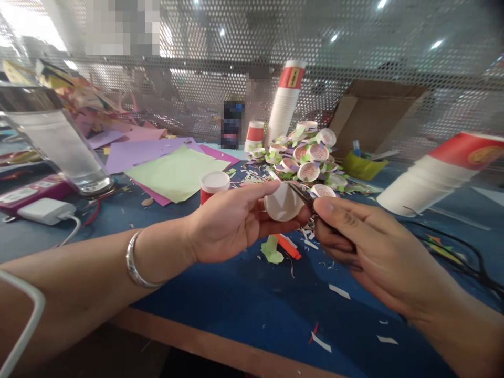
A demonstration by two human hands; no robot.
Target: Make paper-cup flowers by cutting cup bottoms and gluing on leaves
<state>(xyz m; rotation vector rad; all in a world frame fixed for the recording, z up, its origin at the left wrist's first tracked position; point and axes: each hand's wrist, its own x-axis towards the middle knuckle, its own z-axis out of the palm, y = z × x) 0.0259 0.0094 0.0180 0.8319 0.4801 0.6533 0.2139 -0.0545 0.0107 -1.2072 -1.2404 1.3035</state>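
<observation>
My left hand (pixel 240 218), with a silver bangle at its wrist, is closed around a small white paper cup (pixel 284 202). The cup looks short, with its round white face turned toward me. In my right hand (pixel 350 226) is a pair of dark scissors (pixel 301 194), gripped by the handles, with the blades at the upper right rim of the cup. Whether the blades are apart is too blurred to tell. Below the hands lie an orange marker (pixel 289 247) and a light green paper scrap (pixel 272 250).
Decorated cup bottoms (pixel 309 157) are heaped at the back, beside a tall cup stack (pixel 284 105). Another stack (pixel 441 173) leans at right. A red-and-white cup (pixel 214 184), coloured paper sheets (pixel 177 170), a water bottle (pixel 74 142) and a power strip (pixel 37 194) stand leftward. Paper trimmings litter the table.
</observation>
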